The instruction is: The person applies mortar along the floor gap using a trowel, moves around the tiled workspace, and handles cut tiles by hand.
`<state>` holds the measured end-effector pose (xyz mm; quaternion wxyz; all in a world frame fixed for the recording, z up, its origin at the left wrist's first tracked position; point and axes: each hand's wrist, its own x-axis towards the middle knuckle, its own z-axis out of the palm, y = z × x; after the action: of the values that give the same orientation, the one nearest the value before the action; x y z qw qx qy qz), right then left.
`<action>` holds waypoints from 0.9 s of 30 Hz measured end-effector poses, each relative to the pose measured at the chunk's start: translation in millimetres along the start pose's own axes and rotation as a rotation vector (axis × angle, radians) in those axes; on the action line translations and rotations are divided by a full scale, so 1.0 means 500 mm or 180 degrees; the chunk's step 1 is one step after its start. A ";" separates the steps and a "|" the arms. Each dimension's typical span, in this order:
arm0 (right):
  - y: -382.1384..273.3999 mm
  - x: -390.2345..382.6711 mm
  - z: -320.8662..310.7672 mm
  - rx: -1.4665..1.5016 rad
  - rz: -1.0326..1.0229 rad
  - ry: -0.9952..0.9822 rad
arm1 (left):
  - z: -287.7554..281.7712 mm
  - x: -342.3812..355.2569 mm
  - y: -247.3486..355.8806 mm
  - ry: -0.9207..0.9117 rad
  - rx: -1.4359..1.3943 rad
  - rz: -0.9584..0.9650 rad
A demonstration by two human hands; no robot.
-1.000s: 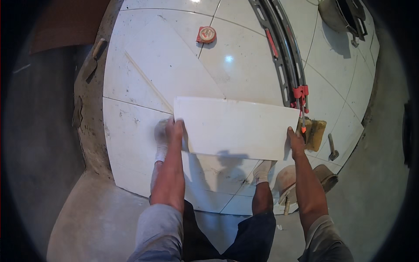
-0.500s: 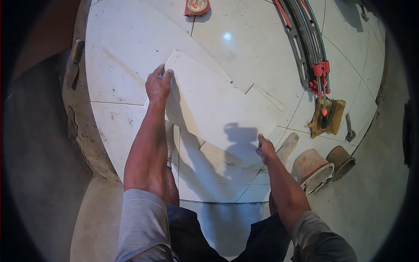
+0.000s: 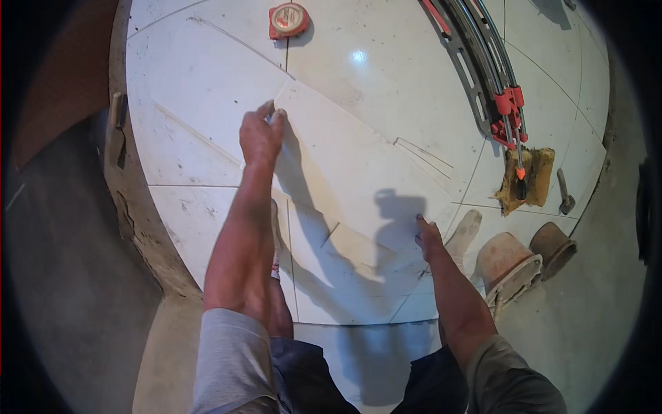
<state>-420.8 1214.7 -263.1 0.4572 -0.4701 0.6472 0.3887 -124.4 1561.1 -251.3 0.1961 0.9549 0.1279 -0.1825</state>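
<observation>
A long white tile (image 3: 331, 152) lies slantwise in front of me, low over the pale tiled floor (image 3: 186, 221) or resting on it; I cannot tell which. Fingers and thumb of my left hand (image 3: 262, 134) pinch its far left end. At its near right end, my right hand (image 3: 429, 238) grips the edge, fingers partly hidden. A camera-shaped shadow and arm shadows fall across the tile and the floor.
A red tape measure (image 3: 288, 21) lies beyond the tile. To the right are a tile cutter (image 3: 507, 100) with red fittings, a yellow sponge-like piece (image 3: 545, 176), a hammer (image 3: 565, 193) and two buckets (image 3: 507, 262) (image 3: 554, 248). A trowel-like tool (image 3: 117, 131) lies at left.
Both hands and the tile have shifted a little to the right. The tape measure now appears farther left and lower, as the view has moved too. The grip looks the same.
</observation>
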 end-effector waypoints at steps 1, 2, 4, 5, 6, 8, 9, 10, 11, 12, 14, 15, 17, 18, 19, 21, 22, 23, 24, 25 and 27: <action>0.005 0.006 -0.005 -0.0031 0.0003 -0.0018 | 0.005 -0.002 0.003 0.0053 -0.0021 -0.0009; 0.005 0.011 0.000 -0.0054 -0.0006 -0.0030 | 0.006 -0.002 0.019 0.0085 -0.0015 0.0039; -0.008 -0.012 0.029 0.0000 -0.0035 0.0081 | 0.000 -0.004 0.037 0.0052 0.0105 -0.0194; -0.015 -0.021 0.028 -0.0014 0.0049 0.0123 | 0.000 -0.001 0.049 0.0018 0.0054 -0.0162; -0.019 -0.023 0.029 -0.0028 0.0134 0.0165 | -0.002 0.004 0.059 0.0039 0.0078 -0.0138; -0.008 -0.010 0.027 0.0052 0.0139 0.0146 | -0.003 0.010 0.083 -0.0006 0.0067 -0.0070; -0.002 -0.003 0.021 0.0105 0.0153 0.0154 | -0.002 0.013 0.097 -0.0159 0.0121 -0.0135; 0.001 0.005 0.012 0.0134 0.0158 0.0156 | -0.002 0.013 0.111 -0.0167 0.0128 -0.0108; 0.000 0.001 0.015 0.0082 0.0066 0.0252 | -0.006 0.012 0.114 -0.0231 0.0193 -0.0189; -0.009 -0.009 0.028 0.0034 -0.0030 0.0334 | -0.013 0.015 0.107 -0.0282 0.0269 -0.0269; -0.024 -0.016 0.021 -0.0016 -0.0077 0.0321 | -0.026 0.018 0.095 -0.0371 0.0187 -0.0393; -0.029 -0.009 -0.001 -0.0076 -0.0147 0.0412 | -0.026 0.014 0.090 -0.0464 0.0066 -0.0566; -0.059 -0.021 -0.015 -0.0234 -0.0304 0.0653 | -0.037 0.000 0.063 -0.0457 -0.0040 -0.0713; -0.084 -0.044 -0.024 -0.0272 -0.0309 0.0656 | -0.039 -0.012 0.045 -0.0441 -0.0167 -0.0864; -0.108 -0.066 -0.034 -0.0617 -0.0681 0.0855 | -0.041 -0.035 0.017 -0.0365 -0.0302 -0.0906; -0.138 -0.078 -0.067 -0.0789 -0.1709 0.1284 | -0.037 -0.084 -0.036 -0.0278 -0.0446 -0.1006; -0.167 -0.095 -0.084 -0.0852 -0.1740 0.1315 | -0.037 -0.118 -0.041 -0.0306 -0.0569 -0.1326; -0.216 -0.127 -0.093 -0.1070 -0.1913 0.1348 | -0.041 -0.156 -0.050 -0.0321 -0.0676 -0.1653; -0.269 -0.158 -0.096 -0.1288 -0.2104 0.1367 | -0.029 -0.202 -0.070 -0.0192 -0.0895 -0.1800; -0.315 -0.182 -0.108 -0.1405 -0.2353 0.1457 | -0.011 -0.253 -0.073 -0.0363 -0.0901 -0.2152; -0.416 -0.236 -0.077 -0.1783 -0.2946 0.1483 | 0.045 -0.373 -0.118 -0.0360 -0.1216 -0.2727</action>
<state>-212.6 1155.6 -154.6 0.2835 -0.8795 0.3309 0.1913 -317.5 1571.8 -215.5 0.2820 0.7516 0.5308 -0.2719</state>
